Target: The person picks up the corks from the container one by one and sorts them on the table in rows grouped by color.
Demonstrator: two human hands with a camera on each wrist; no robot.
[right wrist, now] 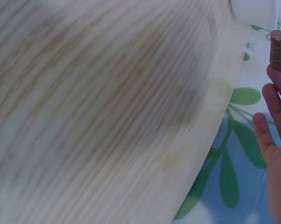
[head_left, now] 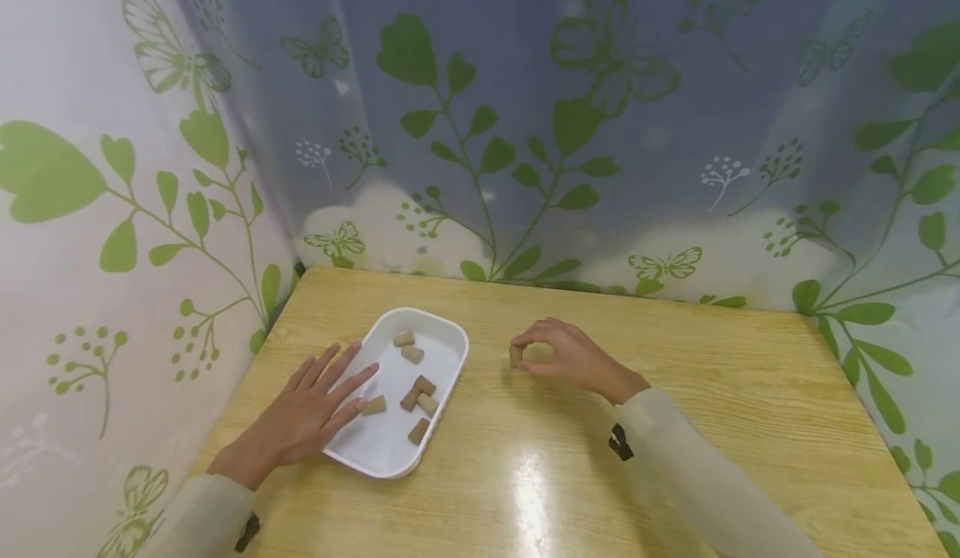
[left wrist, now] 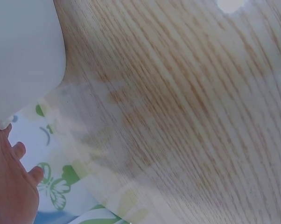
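Note:
A tapered cork (head_left: 515, 356) is pinched upright between the thumb and index finger of my right hand (head_left: 573, 360), to the right of the tray and seemingly just over the tabletop. In the right wrist view the same cork (right wrist: 277, 55) shows at the right edge, the other fingers of the right hand (right wrist: 279, 175) spread below it. My left hand (head_left: 303, 412) lies with straight, spread fingers over the left rim of a white tray (head_left: 386, 445). Several loose corks (head_left: 412, 355) lie inside. From the left wrist, only part of the left hand (left wrist: 12, 191) appears, beneath the tray's side (left wrist: 26, 51).
The wood-grain table (head_left: 720, 391) carries the tray on its left half. A patterned curtain (head_left: 525, 166) with leaves and butterflies rises behind the table's back edge and along both sides. Light glares off the tabletop near the front.

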